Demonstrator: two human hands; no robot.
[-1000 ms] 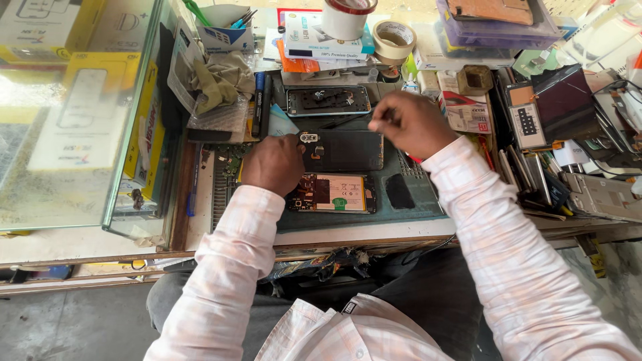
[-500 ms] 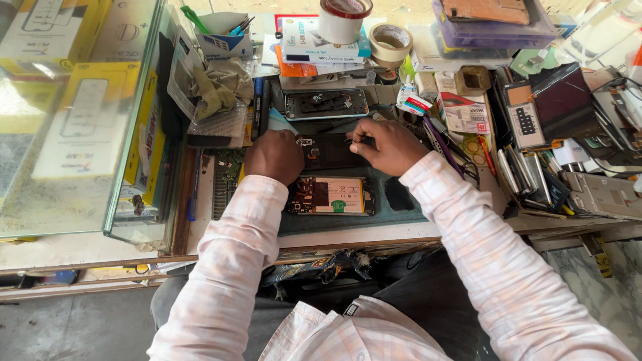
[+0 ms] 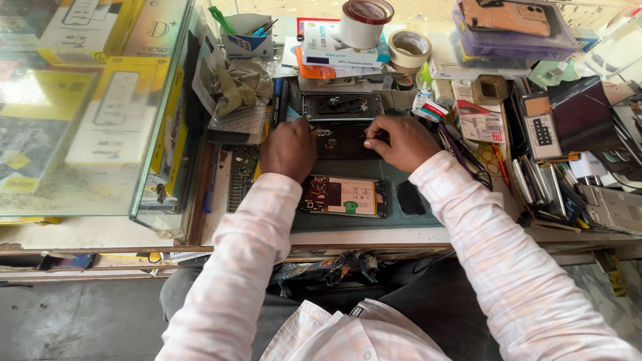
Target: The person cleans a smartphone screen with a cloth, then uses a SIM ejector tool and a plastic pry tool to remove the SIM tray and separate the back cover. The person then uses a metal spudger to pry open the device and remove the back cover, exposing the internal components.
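The right hand (image 3: 401,142) has come down from the air onto the dark phone part (image 3: 341,140). The left hand (image 3: 289,148) presses its other end. Fingers curl on it; a thin tool may be pinched.

We look down on a cluttered repair bench. The left hand (image 3: 289,148) steadies a dark phone frame (image 3: 341,140) by its left edge, while the right hand (image 3: 401,142) pinches a thin tool against its right side. An opened phone (image 3: 344,196) with exposed battery lies just below, on the green mat (image 3: 414,219). Tape rolls (image 3: 409,51) stand beyond; a glass case (image 3: 87,113) flanks the left.
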